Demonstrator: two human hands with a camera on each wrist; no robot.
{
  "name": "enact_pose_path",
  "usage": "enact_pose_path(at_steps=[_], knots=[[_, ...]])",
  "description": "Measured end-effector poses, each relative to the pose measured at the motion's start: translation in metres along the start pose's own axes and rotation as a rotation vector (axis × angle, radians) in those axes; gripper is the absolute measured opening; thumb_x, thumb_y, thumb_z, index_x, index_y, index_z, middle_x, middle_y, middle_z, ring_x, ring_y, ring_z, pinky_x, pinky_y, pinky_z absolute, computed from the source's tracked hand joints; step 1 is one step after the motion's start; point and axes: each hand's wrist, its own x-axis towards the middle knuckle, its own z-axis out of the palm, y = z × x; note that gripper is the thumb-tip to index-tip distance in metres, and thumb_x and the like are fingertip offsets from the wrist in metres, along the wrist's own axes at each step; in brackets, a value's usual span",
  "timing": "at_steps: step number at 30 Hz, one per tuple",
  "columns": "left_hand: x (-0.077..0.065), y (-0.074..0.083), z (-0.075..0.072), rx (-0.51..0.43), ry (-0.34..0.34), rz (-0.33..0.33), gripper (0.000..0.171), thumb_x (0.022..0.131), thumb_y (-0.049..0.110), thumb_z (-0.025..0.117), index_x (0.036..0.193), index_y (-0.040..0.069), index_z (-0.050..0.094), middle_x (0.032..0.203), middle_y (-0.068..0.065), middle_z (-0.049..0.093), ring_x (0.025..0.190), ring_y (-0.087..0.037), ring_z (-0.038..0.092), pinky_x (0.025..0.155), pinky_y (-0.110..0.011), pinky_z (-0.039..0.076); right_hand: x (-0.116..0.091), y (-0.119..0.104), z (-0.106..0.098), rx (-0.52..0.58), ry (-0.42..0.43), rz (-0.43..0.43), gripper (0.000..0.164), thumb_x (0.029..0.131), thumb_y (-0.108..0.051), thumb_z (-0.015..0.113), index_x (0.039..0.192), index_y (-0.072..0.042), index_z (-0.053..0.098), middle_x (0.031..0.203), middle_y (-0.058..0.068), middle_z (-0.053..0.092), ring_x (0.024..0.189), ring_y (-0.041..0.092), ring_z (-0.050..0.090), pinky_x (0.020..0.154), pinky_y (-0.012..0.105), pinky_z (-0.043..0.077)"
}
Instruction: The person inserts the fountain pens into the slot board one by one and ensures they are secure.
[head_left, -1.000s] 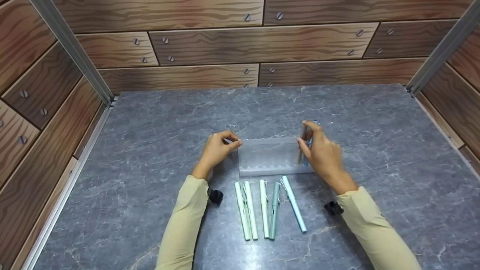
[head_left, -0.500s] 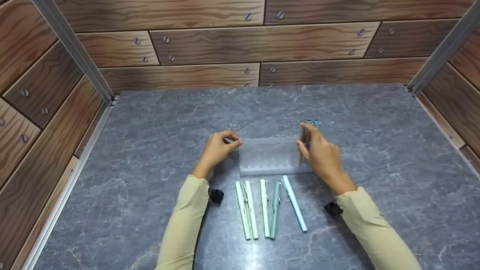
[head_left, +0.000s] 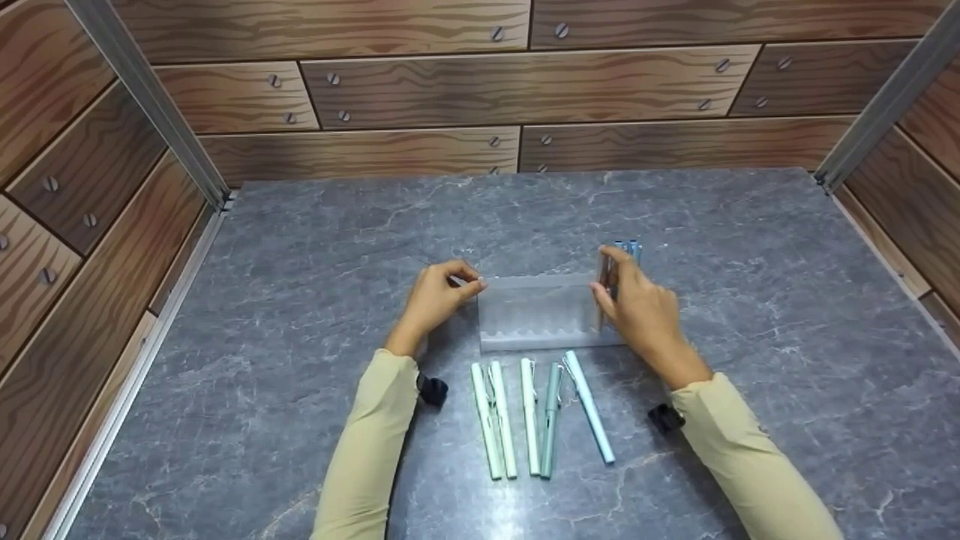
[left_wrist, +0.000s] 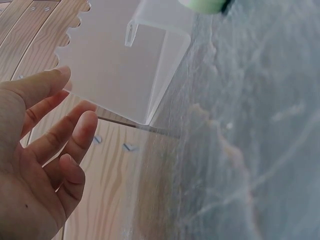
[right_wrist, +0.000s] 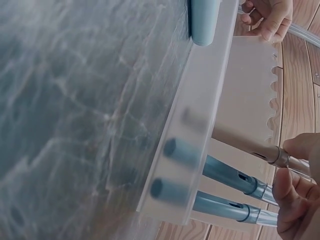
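A translucent pen stand with scalloped notches along its back edge and front ledge is on the table. My left hand pinches its upper left corner between thumb and index finger; the other fingers are loosely bent in the left wrist view. At the stand's right end, my right hand pinches a brown metallic pen by its upper part. This pen's lower end is behind the front ledge. Beside it, a blue pen and another blue pen lean in the stand, partly hidden by my right hand in the head view.
In front of the stand lie several loose pens: pale green pens, a darker green pen and a slanted light blue pen. The grey marbled table is bordered by wood-patterned walls.
My right hand has shifted slightly left with the brown pen, and the tops of both blue pens now show behind it. The left hand keeps its hold on the stand's corner.
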Motion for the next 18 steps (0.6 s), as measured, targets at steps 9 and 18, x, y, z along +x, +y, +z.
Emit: enact_pose_path(at_steps=[9,18], knots=[[0.0004,-0.0001,-0.0001,0.008,-0.002,0.005,0.014,0.084,0.027,0.074,0.089,0.013,0.074,0.093,-0.003,0.074,0.073,-0.015,0.065,0.063,-0.025,0.049,-0.0003,-0.0012,-0.0012,0.002,-0.058,0.043,0.055,0.086,-0.024,0.073,0.131,-0.008,0.044,0.074,0.016,0.064,0.05,0.032,0.057,0.042,0.044,0.044],[-0.0003,0.001,-0.0008,0.009,-0.001,0.007,0.014,0.084,0.026,0.074,0.088,0.013,0.074,0.09,-0.002,0.074,0.072,-0.017,0.065,0.061,-0.023,0.048,0.0022,-0.0017,-0.0034,0.008,-0.097,0.081,0.057,0.085,-0.022,0.073,0.132,-0.009,0.045,0.078,0.012,0.064,0.053,0.03,0.057,0.045,0.044,0.044]])
